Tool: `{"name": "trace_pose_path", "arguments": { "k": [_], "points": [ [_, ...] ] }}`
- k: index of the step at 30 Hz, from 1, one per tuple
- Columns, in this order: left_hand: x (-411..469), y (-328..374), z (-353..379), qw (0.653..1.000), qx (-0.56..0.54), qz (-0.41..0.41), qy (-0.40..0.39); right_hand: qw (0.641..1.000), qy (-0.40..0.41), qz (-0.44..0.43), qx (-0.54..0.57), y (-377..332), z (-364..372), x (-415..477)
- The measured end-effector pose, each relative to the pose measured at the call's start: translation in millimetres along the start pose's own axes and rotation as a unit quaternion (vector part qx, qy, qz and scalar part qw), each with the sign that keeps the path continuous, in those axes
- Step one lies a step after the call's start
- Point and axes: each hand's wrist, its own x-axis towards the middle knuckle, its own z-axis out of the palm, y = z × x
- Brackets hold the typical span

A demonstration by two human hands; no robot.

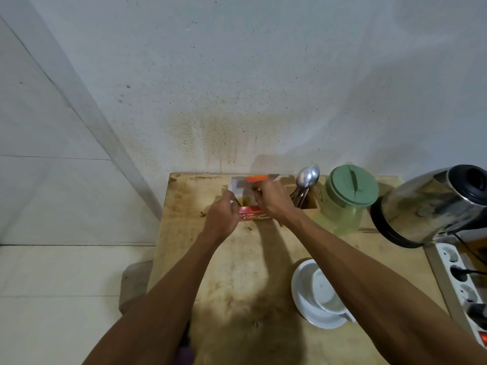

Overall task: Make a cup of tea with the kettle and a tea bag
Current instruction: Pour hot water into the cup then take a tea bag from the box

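A red and white tea bag box (251, 216) stands at the back of the wooden table (237, 272), its lid flap raised. My left hand (222, 219) grips the box's left end. My right hand (272, 200) reaches into the open top with curled fingers; what they pinch is hidden. A white cup (326, 292) sits on a white saucer (303, 299) at the front right. The steel kettle (432, 204) stands on its black base at the far right, lid opening dark.
A wooden holder with metal spoons (307, 179) and a jug with a green lid (350, 189) stand between box and kettle. A white power strip (463, 285) runs along the right edge. A stained wall rises behind; tiled floor lies left.
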Motion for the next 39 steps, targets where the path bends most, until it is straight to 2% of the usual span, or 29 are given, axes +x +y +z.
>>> {"name": "trace_pose_path", "arguments": {
  "k": [3,9,14,20,25,33,39],
  "points": [
    [-1.5,-3.9,1.7,1.000,-0.015,-0.026,0.007,0.997,-0.074,0.000,-0.001,2.9,7.4,-1.4],
    [3.9,-1.5,1.8,0.999,-0.026,-0.033,0.020,0.993,-0.102,0.029,0.047,-0.3,4.4,8.7],
    [5.2,-0.3,3.7,0.998,-0.023,-0.052,0.023,0.981,-0.183,0.020,-0.063,-7.6,5.8,18.2],
    [7.8,-3.0,3.9,0.999,0.011,-0.034,0.021,0.981,-0.153,0.018,-0.116,-14.3,17.3,29.9],
    [5.7,-4.3,3.4,0.999,0.016,-0.018,0.023,0.982,-0.158,0.041,-0.095,-13.9,26.0,32.3],
    [4.3,3.5,-0.9,0.999,0.014,-0.023,0.018,0.987,-0.152,0.048,0.025,-12.0,22.2,34.1],
    [2.1,3.9,-0.2,1.000,0.016,0.012,0.013,0.981,-0.139,0.063,0.116,-14.1,-4.8,30.9]
  ]
}}
